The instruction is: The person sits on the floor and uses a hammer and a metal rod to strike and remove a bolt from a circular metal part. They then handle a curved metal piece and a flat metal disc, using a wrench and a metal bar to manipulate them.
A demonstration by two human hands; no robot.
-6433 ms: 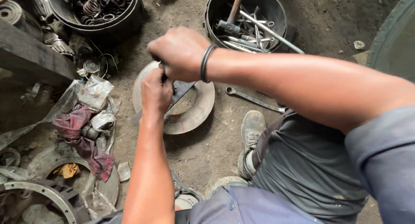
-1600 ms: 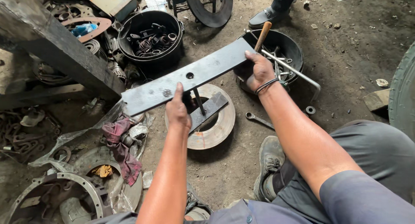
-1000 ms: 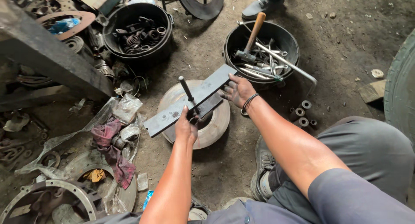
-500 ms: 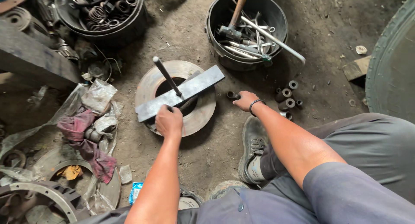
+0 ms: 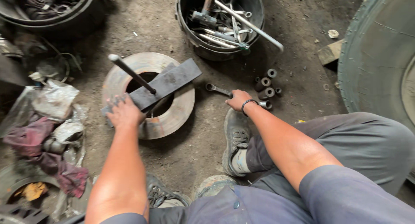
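A flat dark steel bar [image 5: 166,82] lies across a rusty brake disc [image 5: 181,109] on the dirt floor, with a threaded rod [image 5: 132,73] standing up through it. My left hand [image 5: 124,112] rests on the near end of the bar, fingers spread. My right hand [image 5: 237,99] is down on the floor, closed around the handle of a ring spanner [image 5: 218,90] whose ring end points toward the disc.
Several short metal sleeves [image 5: 266,83] stand just right of the spanner. A black tub of tools [image 5: 225,21] sits behind them, another tub [image 5: 52,12] at far left. Rags and plastic [image 5: 47,129] lie left. A large tyre [image 5: 380,64] fills the right. My shoe [image 5: 235,135] is near.
The bar was carried in both hands, then lowered onto the disc over the rod. My right hand let go of it and moved right, down onto the spanner.
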